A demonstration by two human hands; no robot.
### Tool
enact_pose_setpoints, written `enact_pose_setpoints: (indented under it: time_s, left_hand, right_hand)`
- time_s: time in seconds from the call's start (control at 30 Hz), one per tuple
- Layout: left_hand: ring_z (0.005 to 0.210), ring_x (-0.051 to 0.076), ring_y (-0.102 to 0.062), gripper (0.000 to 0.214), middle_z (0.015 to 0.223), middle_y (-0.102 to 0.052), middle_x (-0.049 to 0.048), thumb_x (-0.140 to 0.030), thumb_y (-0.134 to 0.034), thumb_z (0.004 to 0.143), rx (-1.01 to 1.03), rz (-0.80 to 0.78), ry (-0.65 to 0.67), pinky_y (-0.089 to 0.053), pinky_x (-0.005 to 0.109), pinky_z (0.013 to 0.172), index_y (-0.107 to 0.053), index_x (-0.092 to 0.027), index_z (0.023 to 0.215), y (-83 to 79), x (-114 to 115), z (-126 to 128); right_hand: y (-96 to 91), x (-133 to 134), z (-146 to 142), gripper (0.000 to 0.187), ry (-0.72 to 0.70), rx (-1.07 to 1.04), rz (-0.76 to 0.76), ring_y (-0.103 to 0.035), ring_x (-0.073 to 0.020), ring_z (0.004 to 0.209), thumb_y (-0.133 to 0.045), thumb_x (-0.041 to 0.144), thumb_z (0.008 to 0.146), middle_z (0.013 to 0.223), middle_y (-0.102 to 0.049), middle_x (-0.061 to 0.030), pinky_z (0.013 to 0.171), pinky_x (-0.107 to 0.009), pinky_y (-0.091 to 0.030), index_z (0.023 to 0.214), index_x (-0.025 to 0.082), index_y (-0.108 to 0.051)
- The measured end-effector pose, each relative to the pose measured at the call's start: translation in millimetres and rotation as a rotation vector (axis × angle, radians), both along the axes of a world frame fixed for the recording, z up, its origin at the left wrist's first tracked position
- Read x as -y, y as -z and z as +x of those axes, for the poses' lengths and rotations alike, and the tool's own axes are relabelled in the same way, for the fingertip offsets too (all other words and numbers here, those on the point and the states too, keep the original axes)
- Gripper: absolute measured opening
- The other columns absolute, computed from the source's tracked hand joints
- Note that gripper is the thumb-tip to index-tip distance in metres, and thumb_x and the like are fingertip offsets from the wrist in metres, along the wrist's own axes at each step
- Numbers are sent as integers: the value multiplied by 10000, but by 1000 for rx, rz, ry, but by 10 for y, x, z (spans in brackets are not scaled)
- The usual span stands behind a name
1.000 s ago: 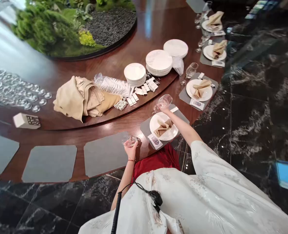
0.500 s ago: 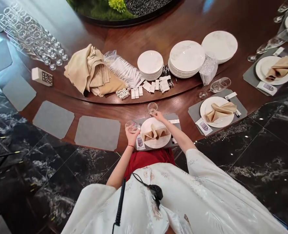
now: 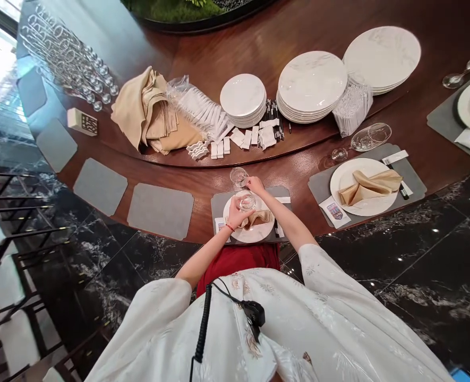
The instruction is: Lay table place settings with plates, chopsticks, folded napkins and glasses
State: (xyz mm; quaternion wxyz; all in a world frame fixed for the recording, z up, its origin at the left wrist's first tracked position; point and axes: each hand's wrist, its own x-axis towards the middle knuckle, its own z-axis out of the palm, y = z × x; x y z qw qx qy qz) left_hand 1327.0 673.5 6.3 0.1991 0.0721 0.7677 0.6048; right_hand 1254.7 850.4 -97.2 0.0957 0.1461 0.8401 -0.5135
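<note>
My left hand (image 3: 238,213) is closed around a clear drinking glass (image 3: 247,202), held above the place setting. My right hand (image 3: 255,185) pinches a second clear glass, a wine glass (image 3: 238,176), just beyond the plate; which part of it the fingers grip is hard to make out. Below both hands, a folded beige napkin (image 3: 262,218) rests on a white plate (image 3: 254,234), partly hidden by my left hand. Under the plate is a grey placemat (image 3: 284,192). A small printed packet (image 3: 220,224) lies at its left and a white-wrapped item (image 3: 282,200) at its right.
Farther back stand plate stacks (image 3: 243,95), beige cloths (image 3: 139,111), white rests (image 3: 220,148) and bagged white items (image 3: 198,109). Several glasses (image 3: 71,53) crowd the far left. At right is another set plate (image 3: 366,204) with glasses (image 3: 370,138). Bare placemats (image 3: 160,210) line the left edge.
My left hand has carried its glass rightward from beside the placemat to over the plate, near my right hand. The right hand stays on its wine glass. The view has shifted slightly.
</note>
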Motion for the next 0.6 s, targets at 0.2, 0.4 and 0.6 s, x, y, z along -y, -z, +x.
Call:
enact_pose_setpoints:
  time_s: [0.2,0.4,0.6]
  left_hand:
    - [1165,267,-696,687,1259,-690,143,-311,-969,626,8,-9,63,-554,453,1055,-546,-198,1155,256,33,-34]
    - [1217,296,-654,844,1348,-638,139,-168,-919,579,-20,-77,305,-494,494,1135,-538,-198,1331,758,-486,-447]
    - [1339,353,-563,758,1396,-604,197,-91,-864,577,-2,-233,239,-356,585,1228,-604,-160,1285,1157,-1091,-779]
  right_hand:
    - [79,-122,203,324,94,-78,-197,-677,-192,863,-723,389,850,1031,-796,-87,855,-305,-551,1097,189,-783]
    - [16,-458,1400,510,610,-98,-341,-730,-231,979,-639,538,896,1183,-754,-144,969,-394,-587,1241,171,-719]
    - [-250,-39,3416,594,759,90,-366,-745,-269,872,-725,700,764,1022,-783,-143,906,-451,-613,1059,185,-754]
